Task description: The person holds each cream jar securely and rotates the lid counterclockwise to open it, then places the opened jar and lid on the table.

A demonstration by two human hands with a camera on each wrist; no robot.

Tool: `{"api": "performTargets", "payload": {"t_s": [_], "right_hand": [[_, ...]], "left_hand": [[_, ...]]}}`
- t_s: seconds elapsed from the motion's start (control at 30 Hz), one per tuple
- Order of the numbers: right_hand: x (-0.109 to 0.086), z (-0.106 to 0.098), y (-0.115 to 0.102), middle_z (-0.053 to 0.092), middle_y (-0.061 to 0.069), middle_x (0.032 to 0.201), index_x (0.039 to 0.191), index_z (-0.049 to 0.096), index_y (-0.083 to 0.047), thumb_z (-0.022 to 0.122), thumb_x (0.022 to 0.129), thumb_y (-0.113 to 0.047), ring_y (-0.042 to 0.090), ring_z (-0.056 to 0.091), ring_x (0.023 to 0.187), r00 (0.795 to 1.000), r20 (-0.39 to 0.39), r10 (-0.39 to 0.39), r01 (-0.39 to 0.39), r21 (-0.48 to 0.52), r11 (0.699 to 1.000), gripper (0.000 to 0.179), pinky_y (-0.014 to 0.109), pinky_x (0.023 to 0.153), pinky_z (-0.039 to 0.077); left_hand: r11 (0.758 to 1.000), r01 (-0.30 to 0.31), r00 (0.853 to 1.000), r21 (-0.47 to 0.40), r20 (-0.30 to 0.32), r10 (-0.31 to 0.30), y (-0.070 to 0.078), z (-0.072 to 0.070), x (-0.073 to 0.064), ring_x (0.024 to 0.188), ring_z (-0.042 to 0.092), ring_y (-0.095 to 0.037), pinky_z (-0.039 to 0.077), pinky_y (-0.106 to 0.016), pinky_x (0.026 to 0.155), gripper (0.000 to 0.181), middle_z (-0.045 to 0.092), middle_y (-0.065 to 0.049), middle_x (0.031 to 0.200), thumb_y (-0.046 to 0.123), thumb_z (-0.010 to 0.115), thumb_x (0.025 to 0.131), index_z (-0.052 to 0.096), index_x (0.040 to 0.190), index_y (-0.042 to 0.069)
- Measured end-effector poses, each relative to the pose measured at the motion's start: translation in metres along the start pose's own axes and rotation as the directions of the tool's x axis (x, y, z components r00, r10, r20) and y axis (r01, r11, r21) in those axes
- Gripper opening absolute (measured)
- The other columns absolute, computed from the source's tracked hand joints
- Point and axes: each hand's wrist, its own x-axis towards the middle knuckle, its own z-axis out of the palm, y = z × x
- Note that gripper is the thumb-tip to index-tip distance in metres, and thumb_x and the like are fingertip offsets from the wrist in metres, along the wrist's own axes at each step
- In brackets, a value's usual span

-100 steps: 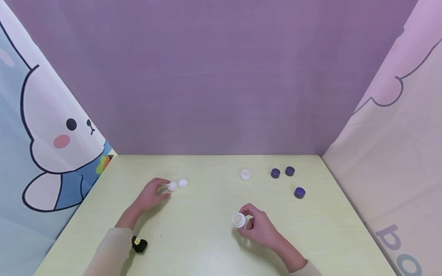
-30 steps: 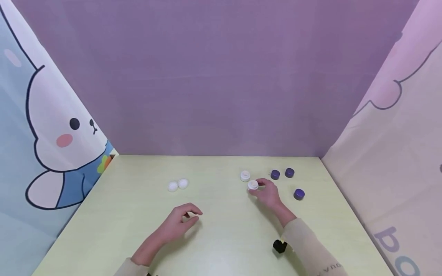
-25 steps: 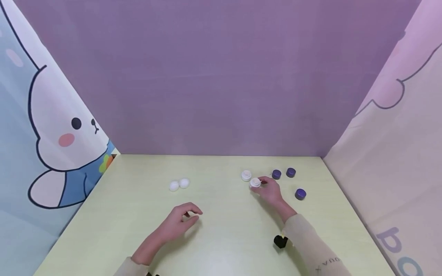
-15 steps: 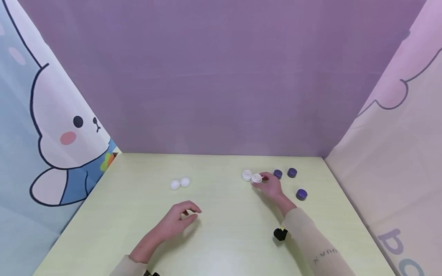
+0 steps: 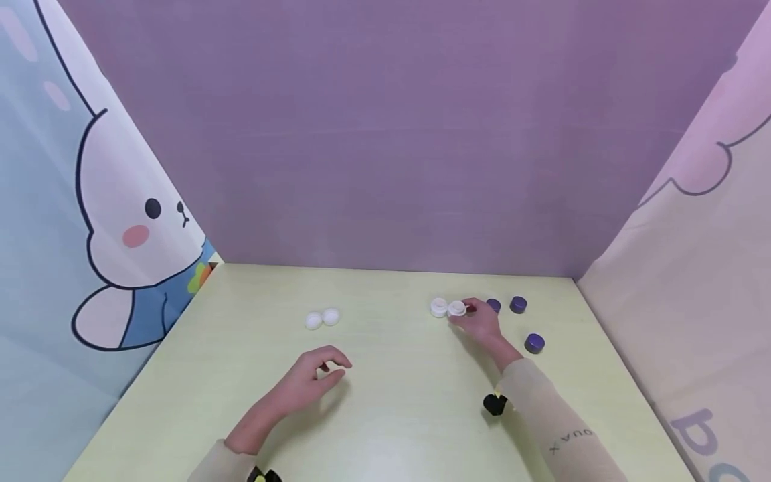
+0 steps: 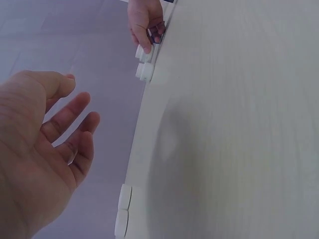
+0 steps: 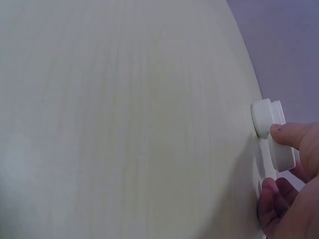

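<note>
My right hand [image 5: 482, 324] pinches a small white open-topped jar [image 5: 456, 308] between thumb and finger. This jar is right beside a second white jar [image 5: 438, 307] at the back of the table, right of the middle. In the right wrist view the thumb lies over the side of the held jar [image 7: 281, 155]; whether its base touches the table, I cannot tell. My left hand [image 5: 308, 383] hovers over the front left part of the table, fingers relaxed and holding nothing. Beyond it two white round lids [image 5: 313, 320] lie side by side.
Three dark purple round caps or small pots [image 5: 534, 343] are on the right; one is partly hidden behind my right hand. A purple backdrop [image 5: 385, 147] rises at the table's [image 5: 385, 415] back edge, with printed cloths on both sides.
My right hand has carried the white jar from the front middle to beside the other jar at the back. My left hand has moved from the lids back towards the front. The view has shifted slightly.
</note>
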Motion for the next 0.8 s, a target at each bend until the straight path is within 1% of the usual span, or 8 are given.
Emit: {"api": "performTargets", "payload": {"t_s": [0.1, 0.33, 0.37, 0.43, 0.5, 0.6, 0.67, 0.8], "right_hand": [[0.001, -0.003, -0.002, 0.060, 0.018, 0.115, 0.123, 0.059, -0.001, 0.079, 0.080, -0.023, 0.034, 0.054, 0.105, 1.000, -0.006, -0.012, 0.012, 0.002, 1.000, 0.052, 0.047, 0.092, 0.044], [0.002, -0.003, 0.003, 0.060, 0.022, 0.117, 0.122, 0.061, 0.000, 0.079, 0.080, -0.025, 0.037, 0.055, 0.107, 1.000, -0.010, -0.025, 0.024, -0.061, 0.998, 0.052, 0.049, 0.092, 0.045], [0.002, -0.002, 0.004, 0.061, 0.022, 0.116, 0.121, 0.062, -0.001, 0.080, 0.080, -0.025, 0.036, 0.055, 0.107, 1.000, -0.012, -0.024, 0.023, -0.070, 0.997, 0.051, 0.049, 0.091, 0.045], [0.001, 0.000, 0.006, 0.061, 0.022, 0.116, 0.120, 0.063, -0.001, 0.080, 0.080, -0.025, 0.036, 0.055, 0.108, 0.999, -0.012, -0.031, 0.030, -0.081, 0.996, 0.050, 0.049, 0.090, 0.045], [0.000, 0.000, 0.006, 0.061, 0.022, 0.116, 0.120, 0.063, 0.000, 0.080, 0.080, -0.024, 0.036, 0.055, 0.108, 0.999, -0.014, -0.030, 0.029, -0.070, 0.997, 0.049, 0.049, 0.090, 0.045], [-0.001, -0.001, 0.004, 0.061, 0.022, 0.116, 0.120, 0.063, 0.000, 0.080, 0.080, -0.023, 0.036, 0.055, 0.107, 0.999, -0.023, -0.030, 0.028, -0.066, 0.997, 0.049, 0.049, 0.090, 0.045], [-0.002, -0.003, 0.003, 0.061, 0.022, 0.116, 0.120, 0.063, 0.000, 0.080, 0.080, -0.023, 0.035, 0.055, 0.107, 0.999, -0.024, -0.032, 0.030, -0.066, 0.997, 0.049, 0.048, 0.090, 0.046], [-0.001, -0.005, 0.001, 0.062, 0.020, 0.112, 0.117, 0.064, 0.000, 0.080, 0.080, -0.023, 0.034, 0.056, 0.104, 0.999, -0.028, -0.035, 0.033, -0.079, 0.996, 0.047, 0.047, 0.088, 0.046]], "left_hand": [[1.000, -0.007, 1.000, -0.006, 0.009, 0.007, -0.006, 0.000, 0.000, 0.097, 0.062, -0.019, 0.051, -0.034, 0.079, 0.023, 0.067, -0.004, 0.103, -0.001, 0.065, 0.091, 0.067, 0.103, 0.019], [1.000, -0.020, 0.999, -0.019, 0.028, 0.021, -0.012, 0.001, -0.001, 0.096, 0.061, -0.016, 0.051, -0.033, 0.079, 0.014, 0.068, -0.005, 0.104, 0.004, 0.065, 0.092, 0.068, 0.104, 0.011], [1.000, -0.016, 1.000, -0.019, 0.027, 0.016, -0.012, 0.002, -0.001, 0.096, 0.062, -0.018, 0.051, -0.033, 0.079, 0.014, 0.068, -0.005, 0.104, 0.003, 0.065, 0.092, 0.068, 0.104, 0.011], [1.000, -0.016, 1.000, -0.021, 0.026, 0.016, -0.003, 0.003, -0.001, 0.095, 0.062, -0.022, 0.051, -0.035, 0.079, 0.017, 0.068, -0.007, 0.103, -0.001, 0.065, 0.091, 0.067, 0.103, 0.011], [1.000, -0.021, 0.999, -0.021, 0.032, 0.022, -0.002, 0.005, 0.001, 0.095, 0.062, -0.021, 0.051, -0.035, 0.078, 0.017, 0.068, -0.007, 0.103, 0.000, 0.064, 0.091, 0.067, 0.103, 0.012], [1.000, -0.025, 0.999, -0.001, 0.044, 0.025, -0.002, 0.007, 0.005, 0.094, 0.062, -0.017, 0.051, -0.036, 0.078, 0.020, 0.068, -0.006, 0.103, -0.001, 0.064, 0.091, 0.067, 0.103, 0.016], [1.000, -0.025, 0.999, 0.010, 0.048, 0.024, -0.008, 0.010, 0.008, 0.094, 0.061, -0.014, 0.051, -0.036, 0.078, 0.020, 0.068, -0.003, 0.103, 0.001, 0.064, 0.092, 0.067, 0.104, 0.017], [1.000, -0.005, 0.998, 0.007, 0.065, 0.004, -0.008, 0.013, 0.013, 0.096, 0.061, -0.017, 0.050, -0.038, 0.078, 0.021, 0.067, 0.000, 0.104, 0.000, 0.063, 0.092, 0.066, 0.104, 0.017]]}}
